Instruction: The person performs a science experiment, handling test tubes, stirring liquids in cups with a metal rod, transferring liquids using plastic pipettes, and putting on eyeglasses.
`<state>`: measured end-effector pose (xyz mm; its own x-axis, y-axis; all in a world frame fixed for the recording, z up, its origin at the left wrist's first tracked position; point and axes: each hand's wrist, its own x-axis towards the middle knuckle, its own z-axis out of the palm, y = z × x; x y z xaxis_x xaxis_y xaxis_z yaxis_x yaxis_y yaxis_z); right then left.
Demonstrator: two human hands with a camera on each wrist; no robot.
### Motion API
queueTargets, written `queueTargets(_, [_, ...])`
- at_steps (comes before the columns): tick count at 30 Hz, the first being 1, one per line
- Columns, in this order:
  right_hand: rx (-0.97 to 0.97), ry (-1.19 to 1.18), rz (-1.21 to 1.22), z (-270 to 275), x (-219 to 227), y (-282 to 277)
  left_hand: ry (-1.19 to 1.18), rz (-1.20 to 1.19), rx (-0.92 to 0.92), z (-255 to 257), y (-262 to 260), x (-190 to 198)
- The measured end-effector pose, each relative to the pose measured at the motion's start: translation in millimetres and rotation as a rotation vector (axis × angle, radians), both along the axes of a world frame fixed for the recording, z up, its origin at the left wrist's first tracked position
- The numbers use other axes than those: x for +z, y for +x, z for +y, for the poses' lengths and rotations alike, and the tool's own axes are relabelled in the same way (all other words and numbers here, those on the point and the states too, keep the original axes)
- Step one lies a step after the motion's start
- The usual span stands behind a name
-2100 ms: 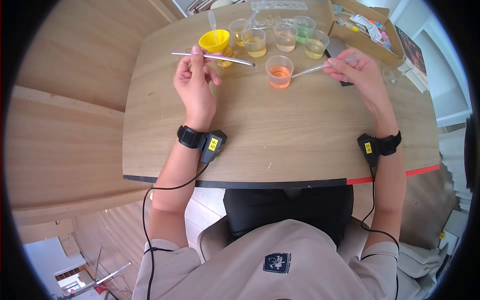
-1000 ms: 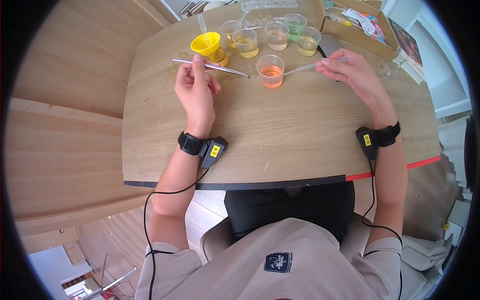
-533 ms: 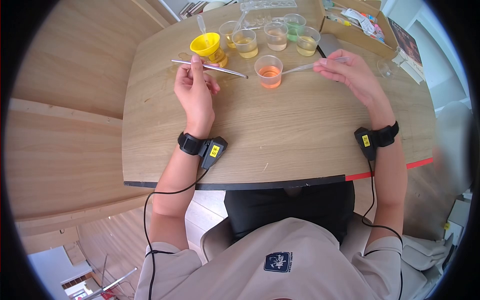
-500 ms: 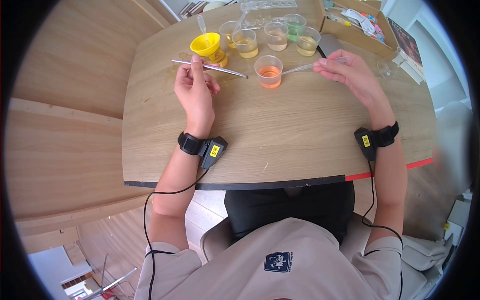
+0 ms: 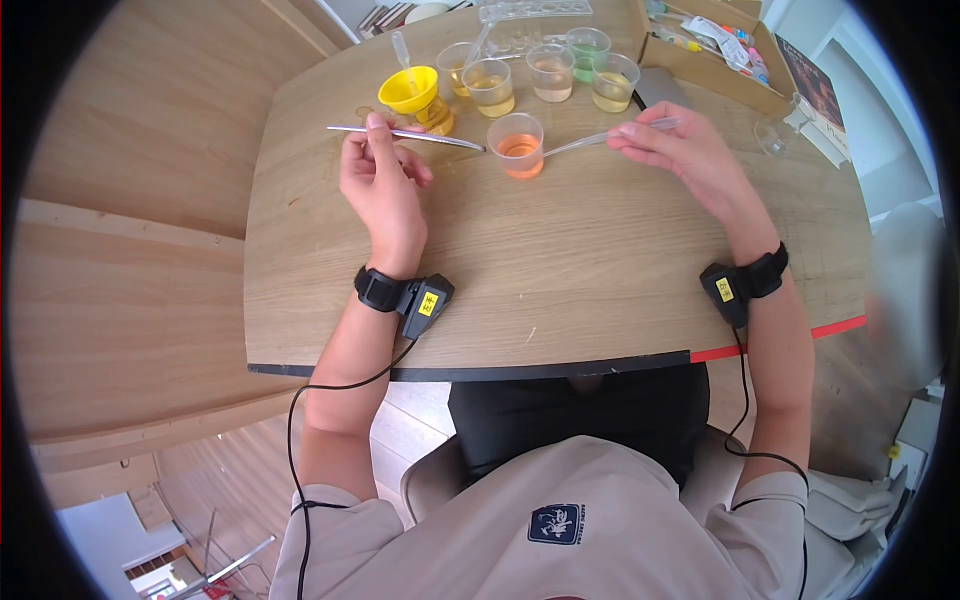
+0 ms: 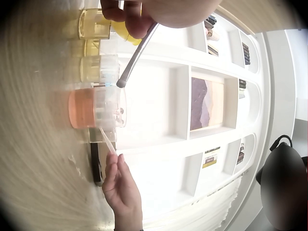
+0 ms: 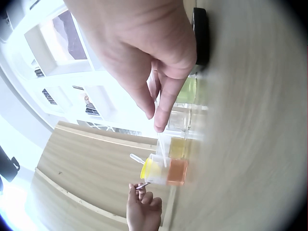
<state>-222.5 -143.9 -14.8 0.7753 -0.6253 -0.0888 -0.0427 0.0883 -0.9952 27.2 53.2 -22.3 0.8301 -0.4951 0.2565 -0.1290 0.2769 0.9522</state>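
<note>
My left hand (image 5: 384,190) pinches a slim silver rod (image 5: 445,139) between thumb and fingers. The rod's rounded end (image 6: 122,83) points right, close by the rim of a clear plastic cup (image 5: 516,145) with orange liquid. On the cup's other side, my right hand (image 5: 685,155) holds a clear plastic dropper (image 5: 585,142) by its bulb end, which the fingers partly hide. Its thin tip reaches the cup's right wall in the head view. In the right wrist view, the dropper (image 7: 161,147) overlaps the upper part of the cup. The cup stands upright on the table.
Behind stand several cups with yellowish, pale and green (image 5: 588,52) liquid. A yellow funnel (image 5: 408,88) with another dropper (image 5: 402,50) sits on a container near a wet patch (image 5: 366,113). A cardboard box (image 5: 715,50) of supplies lies back right, a clear rack (image 5: 535,10) at the back.
The orange cup has slid left across the table, and my right hand with the dropper has moved left along with it. My left hand and the rod have shifted slightly left.
</note>
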Motion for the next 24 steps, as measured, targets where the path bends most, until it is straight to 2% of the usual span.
queueTargets(6, [0.071, -0.021, -0.043, -1.5, 7.7, -6.7, -0.115, -0.067, -0.002, 0.5, 3.1, 0.0])
queueTargets(11, [-0.207, -0.181, 0.004, -19.3, 22.6, -18.3, -0.171, -0.139, 0.023, 3.1, -3.9, 13.7])
queueTargets(15, [-0.266, -0.130, -0.133, -25.8, 18.2, -21.6, -0.185, -0.241, -0.027, 5.1, -13.3, 24.7])
queueTargets(18, [-0.244, -0.084, -0.180, -26.4, 20.6, -23.4, -0.107, -0.326, -0.162, 4.3, -31.8, 35.8])
queueTargets(21, [-0.233, -0.145, -0.133, -24.1, 22.6, -25.9, 0.033, -0.386, -0.451, 2.6, -57.2, 46.7])
queueTargets(24, [-0.216, -0.220, -0.112, -26.8, 20.9, -25.3, 0.087, -0.398, -0.554, -6.4, -77.3, 50.9])
